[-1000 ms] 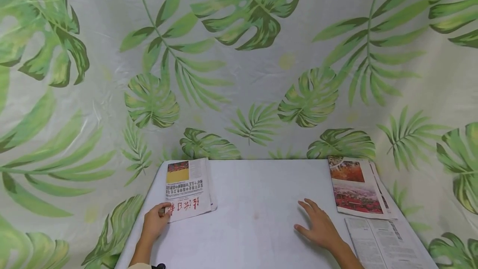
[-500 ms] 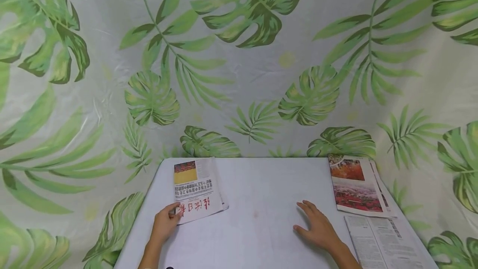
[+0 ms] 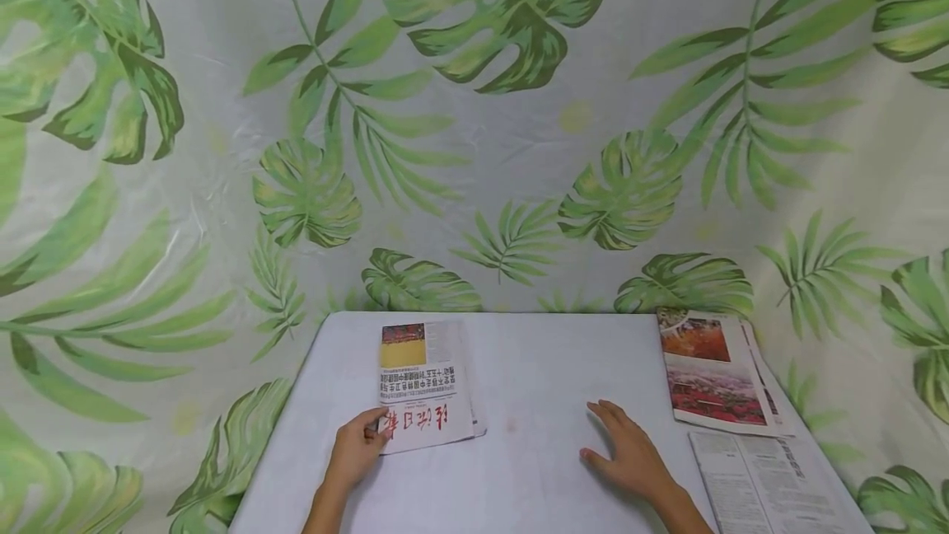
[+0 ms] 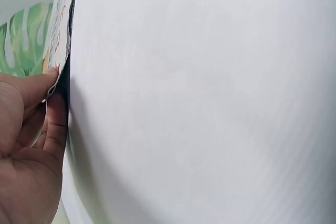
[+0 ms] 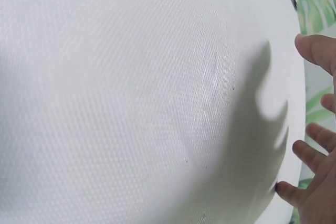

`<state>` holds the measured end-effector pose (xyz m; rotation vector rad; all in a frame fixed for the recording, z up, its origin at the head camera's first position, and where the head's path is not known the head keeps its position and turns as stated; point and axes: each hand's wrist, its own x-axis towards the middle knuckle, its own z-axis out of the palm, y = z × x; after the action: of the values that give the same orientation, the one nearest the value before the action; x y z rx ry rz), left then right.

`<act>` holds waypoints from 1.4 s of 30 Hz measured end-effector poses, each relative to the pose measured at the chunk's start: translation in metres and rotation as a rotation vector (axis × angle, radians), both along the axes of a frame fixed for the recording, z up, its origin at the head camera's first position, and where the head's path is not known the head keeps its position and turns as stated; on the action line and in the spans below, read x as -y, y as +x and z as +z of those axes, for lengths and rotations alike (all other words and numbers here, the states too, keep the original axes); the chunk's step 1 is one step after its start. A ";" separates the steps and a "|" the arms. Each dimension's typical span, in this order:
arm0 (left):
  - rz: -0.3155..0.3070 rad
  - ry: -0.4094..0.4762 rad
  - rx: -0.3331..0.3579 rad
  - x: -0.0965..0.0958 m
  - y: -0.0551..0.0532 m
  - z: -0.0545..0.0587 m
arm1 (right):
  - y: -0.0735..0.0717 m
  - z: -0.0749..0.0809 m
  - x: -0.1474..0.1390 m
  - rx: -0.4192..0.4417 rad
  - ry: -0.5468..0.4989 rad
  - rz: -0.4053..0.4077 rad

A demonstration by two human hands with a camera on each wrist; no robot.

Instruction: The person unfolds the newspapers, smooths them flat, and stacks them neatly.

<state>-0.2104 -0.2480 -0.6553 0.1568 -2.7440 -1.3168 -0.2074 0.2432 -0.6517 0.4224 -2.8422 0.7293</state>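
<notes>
A folded newspaper [image 3: 426, 386] with red title characters lies on the left half of the white table [image 3: 534, 484]. My left hand [image 3: 357, 445] pinches its near left corner. The left wrist view shows the thumb on top of the paper's edge [image 4: 62, 51] and the fingers beneath it. To the right, my right hand [image 3: 628, 453] hovers over the table with spread, relaxed fingers and holds nothing. Its shadow falls on the white surface in the right wrist view.
At the table's right edge lies a folded newspaper with colour photos of flowers [image 3: 715, 377]. Nearer me, a printed newspaper sheet [image 3: 764, 480] lies partly beneath it. A leaf-patterned curtain [image 3: 511, 147] hangs behind and beside the table.
My left hand has drawn the folded newspaper to the right across the table, keeping its pinch on the corner. The right hand has stayed nearly where it was.
</notes>
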 end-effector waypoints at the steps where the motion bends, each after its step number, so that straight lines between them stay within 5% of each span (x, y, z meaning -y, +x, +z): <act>1: -0.006 0.004 0.000 -0.003 0.000 0.000 | 0.000 0.000 0.000 0.003 0.001 0.000; 20: -0.149 0.015 -0.015 -0.041 0.005 -0.007 | 0.006 -0.008 0.028 0.020 -0.053 0.001; 32: -0.221 0.025 -0.039 -0.074 0.016 -0.007 | 0.011 -0.018 0.037 -0.059 -0.027 -0.002; 42: -0.262 0.019 -0.018 -0.091 0.029 -0.007 | 0.019 -0.024 0.044 -0.045 -0.045 -0.014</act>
<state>-0.1812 -0.1575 -0.6623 -0.2205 -2.8116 -1.3939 -0.1880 0.1988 -0.6761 0.4059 -2.7789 0.7695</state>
